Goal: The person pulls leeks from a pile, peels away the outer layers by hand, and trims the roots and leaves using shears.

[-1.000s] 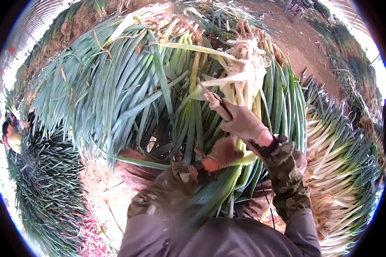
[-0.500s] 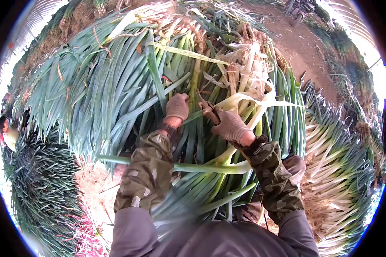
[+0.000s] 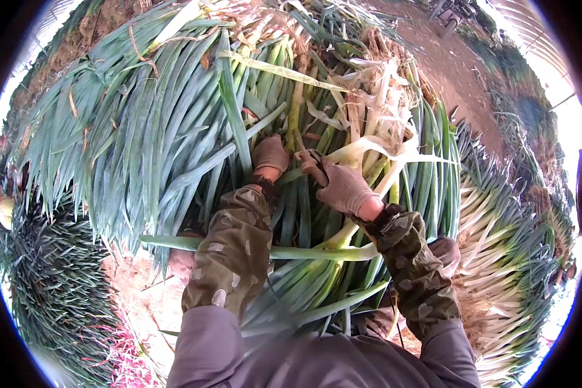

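Your right hand point(image 3: 346, 186) is holding a slim dark tool point(image 3: 318, 167), probably a small knife, with its fingers wrapping around the grip; the edge is showing too faintly to make out. Your left hand point(image 3: 271, 155) is resting near the tool, over the green leaves point(image 3: 136, 149). Its fingers are curling under and out of sight, so I cannot tell whether they are pinching anything.

The pale stalk point(image 3: 393, 176) is lying beside your right hand, sloping down toward your lap, and a strip of white peel point(image 3: 430, 158) is trailing across the leaves to its right. A long green leaf point(image 3: 320, 253) is stretching sideways beneath your forearms.

With both hands working so close, a nick on the left fingers is the likeliest trouble: the leaves are crowding around the tip and could be masking where it is pointing. A sudden pull on a leaf could be bringing that hand straight onto the edge. The gloves are perhaps dulling your feel, too, and damp leaves could be letting the grip slip. Your left sleeve point(image 3: 236, 236) is lying over the long leaf, so lifting that arm carelessly could be dragging it and bending or tearing the stalk's greens.
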Motion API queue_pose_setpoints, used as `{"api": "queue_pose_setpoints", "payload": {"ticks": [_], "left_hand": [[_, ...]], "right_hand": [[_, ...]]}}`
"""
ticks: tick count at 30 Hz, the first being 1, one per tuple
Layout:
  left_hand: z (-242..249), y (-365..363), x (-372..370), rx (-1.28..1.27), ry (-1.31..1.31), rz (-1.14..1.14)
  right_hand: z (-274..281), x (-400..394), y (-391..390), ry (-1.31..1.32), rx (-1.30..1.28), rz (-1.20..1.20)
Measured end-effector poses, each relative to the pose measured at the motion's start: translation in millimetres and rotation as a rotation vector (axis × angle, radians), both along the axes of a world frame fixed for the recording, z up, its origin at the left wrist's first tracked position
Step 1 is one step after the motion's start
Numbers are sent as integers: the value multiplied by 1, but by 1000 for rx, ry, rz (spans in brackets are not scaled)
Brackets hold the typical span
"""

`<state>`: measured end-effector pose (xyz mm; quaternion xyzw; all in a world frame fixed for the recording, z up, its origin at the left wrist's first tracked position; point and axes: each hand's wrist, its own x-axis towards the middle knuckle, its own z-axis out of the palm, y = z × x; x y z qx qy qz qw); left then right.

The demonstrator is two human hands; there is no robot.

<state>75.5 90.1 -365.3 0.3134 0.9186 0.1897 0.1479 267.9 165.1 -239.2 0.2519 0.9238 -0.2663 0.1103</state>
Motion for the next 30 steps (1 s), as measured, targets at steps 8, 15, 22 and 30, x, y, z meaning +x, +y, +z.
{"api": "queue_pose_setpoints", "payload": {"ticks": [8,15,22,30], "left_hand": [[-25,13,-20,56,-126,63],[-54,15,-28,227,-255,66],[-41,11,-24,210,-335,99],[-48,5,-25,304,-431,84]], "right_hand": [[-2,3,-14,-16,59,49],[0,-13,-11,-24,82,-46],[-11,-39,10,-18,97,-141],[-18,-70,36,0,99,-145]]}}
